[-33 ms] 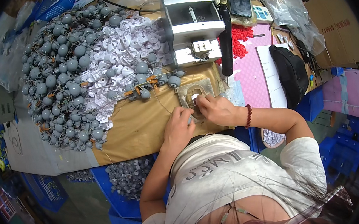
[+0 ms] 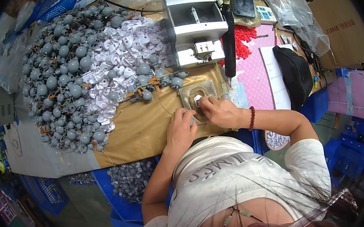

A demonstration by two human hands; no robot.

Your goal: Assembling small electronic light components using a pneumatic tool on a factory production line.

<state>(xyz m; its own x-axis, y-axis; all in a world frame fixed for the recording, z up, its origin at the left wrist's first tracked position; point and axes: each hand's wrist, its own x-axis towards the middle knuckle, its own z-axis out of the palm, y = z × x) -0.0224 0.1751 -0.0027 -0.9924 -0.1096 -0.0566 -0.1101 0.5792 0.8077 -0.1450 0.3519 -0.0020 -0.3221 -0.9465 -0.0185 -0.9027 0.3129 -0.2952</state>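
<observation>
A square metal-looking block (image 2: 209,86) with an oval hollow lies on the brown bench cover, in front of the machine. My right hand (image 2: 224,112) is closed over the hollow, its fingertips pinching a small white plastic part (image 2: 197,98). To its left, my left hand (image 2: 181,130) is closed at the block's near-left edge. Its fingers hold a small grey rounded part (image 2: 192,121), mostly hidden by them. A thin wire (image 2: 161,102) runs from near my left fingers toward several grey balls with orange tabs (image 2: 147,94).
A large heap of grey balls (image 2: 52,83) and a pile of white plastic parts (image 2: 117,54) cover the left side. Beyond the block stands a silver machine (image 2: 195,27). A black-handled tool (image 2: 228,43) hangs beside it. Red pieces (image 2: 243,37) and a black pouch (image 2: 294,74) lie right.
</observation>
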